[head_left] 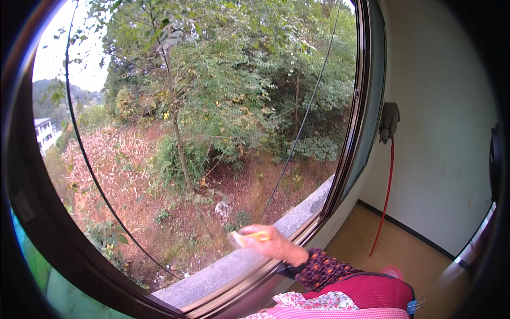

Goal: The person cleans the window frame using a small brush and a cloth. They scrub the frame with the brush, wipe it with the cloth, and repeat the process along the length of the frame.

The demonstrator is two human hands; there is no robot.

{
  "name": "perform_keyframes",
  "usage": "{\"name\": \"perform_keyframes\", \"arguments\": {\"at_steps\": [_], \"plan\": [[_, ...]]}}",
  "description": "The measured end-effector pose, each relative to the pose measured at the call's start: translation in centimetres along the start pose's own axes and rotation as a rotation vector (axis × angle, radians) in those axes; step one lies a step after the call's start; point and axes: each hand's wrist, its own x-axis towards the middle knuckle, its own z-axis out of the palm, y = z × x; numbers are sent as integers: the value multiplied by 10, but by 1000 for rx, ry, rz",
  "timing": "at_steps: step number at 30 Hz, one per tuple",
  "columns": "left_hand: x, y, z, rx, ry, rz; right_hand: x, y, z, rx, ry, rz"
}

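Observation:
My right hand (271, 245) reaches out to the left over the window sill (255, 272), at the opening of the window. Its fingers are closed round a small yellow and white thing (257, 236), whose pale end sticks out past the fingertips. Motion blur hides what kind of thing it is. A dark cuff and a purple sleeve with an orange pattern (329, 271) cover the forearm. My left hand does not show.
A dark window frame (348, 143) surrounds the opening, with a concrete ledge (212, 280) outside. Black cables (95, 181) cross before the trees and slope. On the right, a dark cloth-like bundle (389, 119) tops a red pole (389, 186) by the wall.

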Motion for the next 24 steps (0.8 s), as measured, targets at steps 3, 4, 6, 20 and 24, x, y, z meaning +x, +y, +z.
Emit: {"name": "perform_keyframes", "arguments": {"at_steps": [3,4,6,20,24], "plan": [[-1,-2,-5,5,-4,-16,-16,7,-34,-245,139,62],[-2,-2,-6,5,-6,-21,-22,9,-45,-427,174,-48],[-3,-3,-9,8,-6,-34,-28,16,-62,-452,278,102],[-15,-5,-28,45,-2,-147,-84,77,-102,-779,293,400],[-16,-4,-29,54,-5,-169,-76,83,-86,-770,232,360]]}}
